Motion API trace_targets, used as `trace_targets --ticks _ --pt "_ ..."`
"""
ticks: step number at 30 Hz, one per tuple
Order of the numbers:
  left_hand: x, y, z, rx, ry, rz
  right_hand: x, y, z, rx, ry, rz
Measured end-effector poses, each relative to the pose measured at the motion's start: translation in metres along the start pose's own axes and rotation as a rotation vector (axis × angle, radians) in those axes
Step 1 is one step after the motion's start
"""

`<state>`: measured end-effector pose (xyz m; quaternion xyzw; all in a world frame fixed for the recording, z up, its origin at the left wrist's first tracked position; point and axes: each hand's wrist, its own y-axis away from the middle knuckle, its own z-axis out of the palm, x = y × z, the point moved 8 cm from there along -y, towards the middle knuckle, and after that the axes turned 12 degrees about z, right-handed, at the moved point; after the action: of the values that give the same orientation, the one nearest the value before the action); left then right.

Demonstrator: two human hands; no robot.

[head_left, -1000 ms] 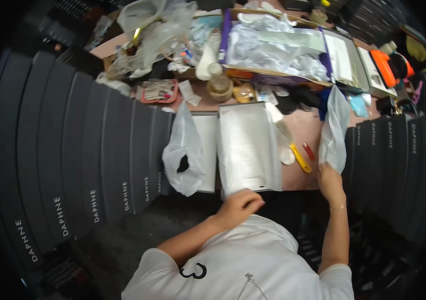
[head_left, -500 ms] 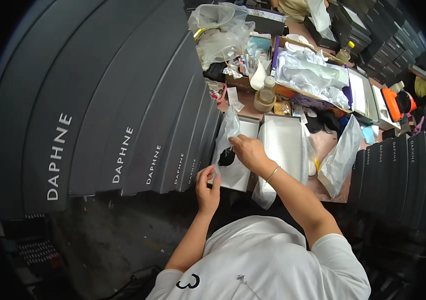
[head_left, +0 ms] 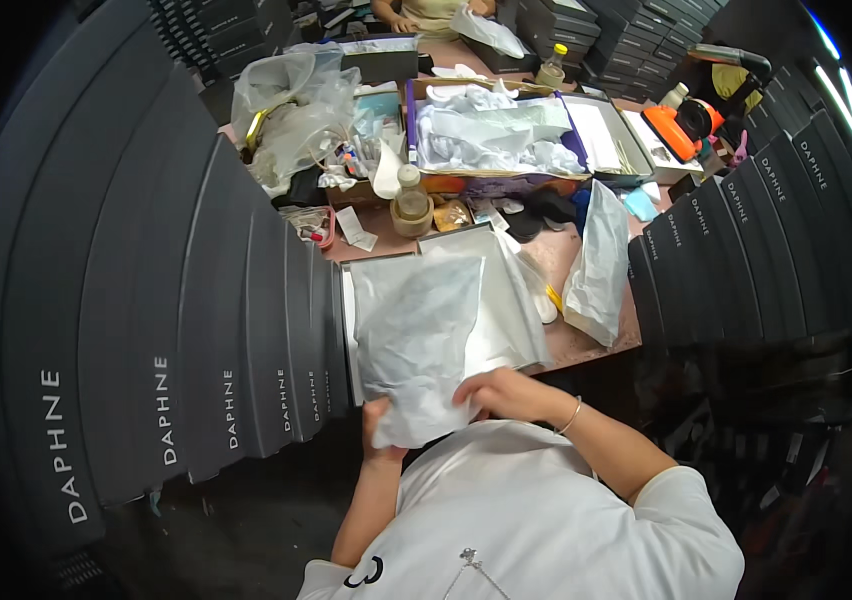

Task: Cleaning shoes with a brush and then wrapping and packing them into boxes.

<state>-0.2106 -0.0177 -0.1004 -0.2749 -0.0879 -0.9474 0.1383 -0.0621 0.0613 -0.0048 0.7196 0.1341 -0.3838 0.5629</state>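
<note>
A sheet of white tissue paper [head_left: 421,325] hangs in front of me, thin enough to look greyish in places. My left hand [head_left: 378,435] grips its lower left edge, thumb showing and the fingers partly behind the paper. At the lower right edge, my right hand [head_left: 508,395] has its fingers closed on the paper, close to my shirt. Behind the sheet lies an open box [head_left: 349,300], mostly covered, so its contents are hidden. Beside it on the right is a second open, white-lined box [head_left: 506,300].
Tall stacks of dark shoeboxes rise at left [head_left: 136,300] and right [head_left: 761,235]. Farther back stand a purple-edged carton [head_left: 411,125] of crumpled paper, a jar [head_left: 411,205] and an orange-and-black tool [head_left: 676,130]. More tissue [head_left: 601,265] lies at right. A co-worker's hand [head_left: 403,24] shows across the table.
Both hands have come toward my body, drawing the tissue paper up over the left box. The black item seen in that box is now hidden. My view has tilted up.
</note>
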Motion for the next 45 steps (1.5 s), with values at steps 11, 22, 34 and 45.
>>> trace_targets --ticks 11,22,34,45 --pt "-0.076 0.041 -0.003 0.188 -0.8 -0.253 0.091 0.044 -0.147 0.507 -1.065 -0.37" --pt "-0.121 0.031 -0.03 0.646 -0.196 -0.168 0.144 -0.123 -0.077 0.452 0.407 -0.127" --pt "0.016 -0.009 0.019 0.388 -1.119 0.429 0.097 -0.044 -0.147 0.481 -0.324 -0.325" --pt "0.028 -0.012 0.054 0.222 -1.035 0.263 0.126 -0.112 -0.077 0.61 0.575 -0.061"
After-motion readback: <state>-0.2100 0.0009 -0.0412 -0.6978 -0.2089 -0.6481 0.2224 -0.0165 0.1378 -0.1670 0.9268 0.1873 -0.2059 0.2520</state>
